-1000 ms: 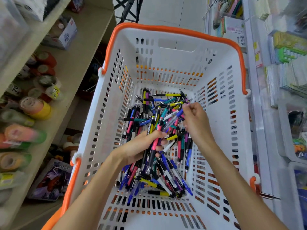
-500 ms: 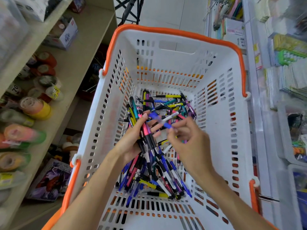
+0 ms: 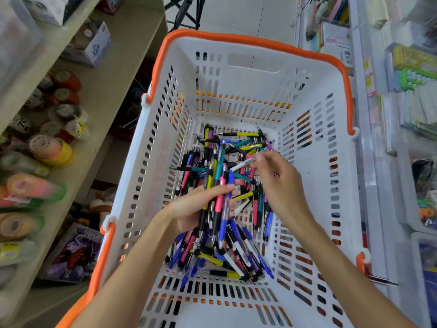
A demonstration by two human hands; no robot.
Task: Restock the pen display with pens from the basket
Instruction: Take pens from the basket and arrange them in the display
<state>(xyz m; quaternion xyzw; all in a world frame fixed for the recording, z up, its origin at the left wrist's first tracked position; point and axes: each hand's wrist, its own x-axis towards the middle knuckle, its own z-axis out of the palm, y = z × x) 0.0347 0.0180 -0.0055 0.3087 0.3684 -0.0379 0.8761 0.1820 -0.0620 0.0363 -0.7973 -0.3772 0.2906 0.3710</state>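
Nearest to me are two bare forearms reaching down into a white plastic basket (image 3: 326, 176) with slotted walls and orange handles. On its floor lies a loose heap of pens (image 3: 236, 254) — blue, pink, yellow, teal and black barrels crossing each other at every angle, spread from the near end to the far end. The left hand (image 3: 198, 207) has its grip curled round a bundle of pens (image 3: 218, 190) that stands nearly upright in the fist, the tips pointing down toward the heap and the clicker ends fanning out above the fingers. Just beyond it, to the right, the right hand (image 3: 279, 183) hovers over the heap with its fingertips pinching one white pen (image 3: 241, 165), which lies tilted and reaches across toward the top of the bundle. Farther off, past the basket's far wall, a pale tiled floor shows. On the left a beige shelf (image 3: 113, 74) carries rolls of coloured tape (image 3: 50, 149) and a small carton — all somewhat blurred. On the right, white racks (image 3: 369, 162) hold packets of stationery, too blurred to make out.
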